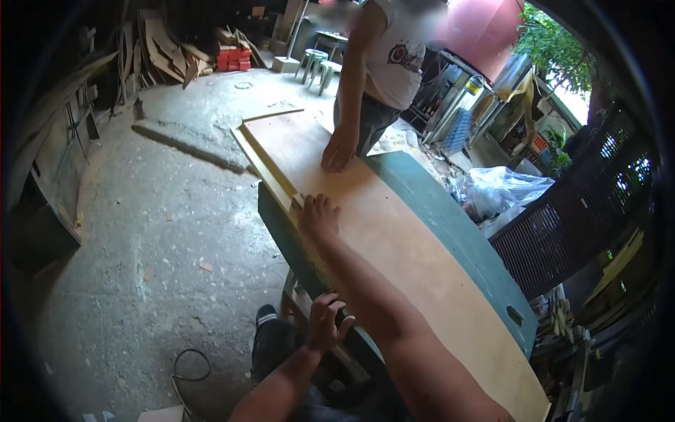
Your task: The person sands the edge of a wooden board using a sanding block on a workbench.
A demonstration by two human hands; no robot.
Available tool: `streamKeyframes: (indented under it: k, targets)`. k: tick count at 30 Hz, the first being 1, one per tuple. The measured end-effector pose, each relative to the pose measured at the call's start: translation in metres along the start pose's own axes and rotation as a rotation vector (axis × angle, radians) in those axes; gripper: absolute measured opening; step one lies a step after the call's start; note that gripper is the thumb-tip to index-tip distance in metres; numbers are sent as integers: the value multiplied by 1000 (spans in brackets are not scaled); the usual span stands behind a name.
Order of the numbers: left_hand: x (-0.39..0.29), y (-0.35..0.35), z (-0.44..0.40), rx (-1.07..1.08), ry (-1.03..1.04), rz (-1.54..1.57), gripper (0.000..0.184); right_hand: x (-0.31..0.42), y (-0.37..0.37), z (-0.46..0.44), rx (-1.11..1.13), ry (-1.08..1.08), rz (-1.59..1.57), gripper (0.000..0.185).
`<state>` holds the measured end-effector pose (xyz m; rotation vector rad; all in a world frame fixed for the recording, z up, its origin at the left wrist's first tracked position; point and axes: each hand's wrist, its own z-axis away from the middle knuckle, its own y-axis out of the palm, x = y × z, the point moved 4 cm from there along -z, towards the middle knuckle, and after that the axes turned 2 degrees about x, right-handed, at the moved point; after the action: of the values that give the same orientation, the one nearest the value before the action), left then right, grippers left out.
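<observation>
A large light plywood panel [422, 246] lies on a green tabletop [450, 218] in the head view. Along its far left edge runs a narrow wooden strip [271, 165]. My right hand [318, 216] rests at the near end of this strip, fingers apart and bent over the panel's edge area. Lower down, my left hand [328, 325] is beside the near edge of the green tabletop. Its fingers are loosely bent with the thumb apart, and I see nothing in it. Sawdust lies along the edge between my hands.
Across the panel stands a co-worker, one hand [339, 148] on the plywood. A concrete floor [162, 232] with scraps and a cable [191, 364] stretches left. Plastic sheeting [499, 190] and a dark louvred panel [548, 225] stand right. Stools [323, 70] and leaning boards [165, 49] are behind.
</observation>
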<state>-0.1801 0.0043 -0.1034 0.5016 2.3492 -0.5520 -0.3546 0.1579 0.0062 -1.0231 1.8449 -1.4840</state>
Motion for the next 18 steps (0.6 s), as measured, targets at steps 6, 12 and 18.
streamKeyframes:
  k: [6,12,18]
  targets:
    - [7,10,3,-4,-20,-82,46,-53,-31,96,66,38,-119,47]
    - [-1,-1,-1,-34,80,-120,42,-128,-76,250,132,79,71,44]
    - [-24,-19,-48,-32,46,-200,33,-170,-111,342,124,108,125,34]
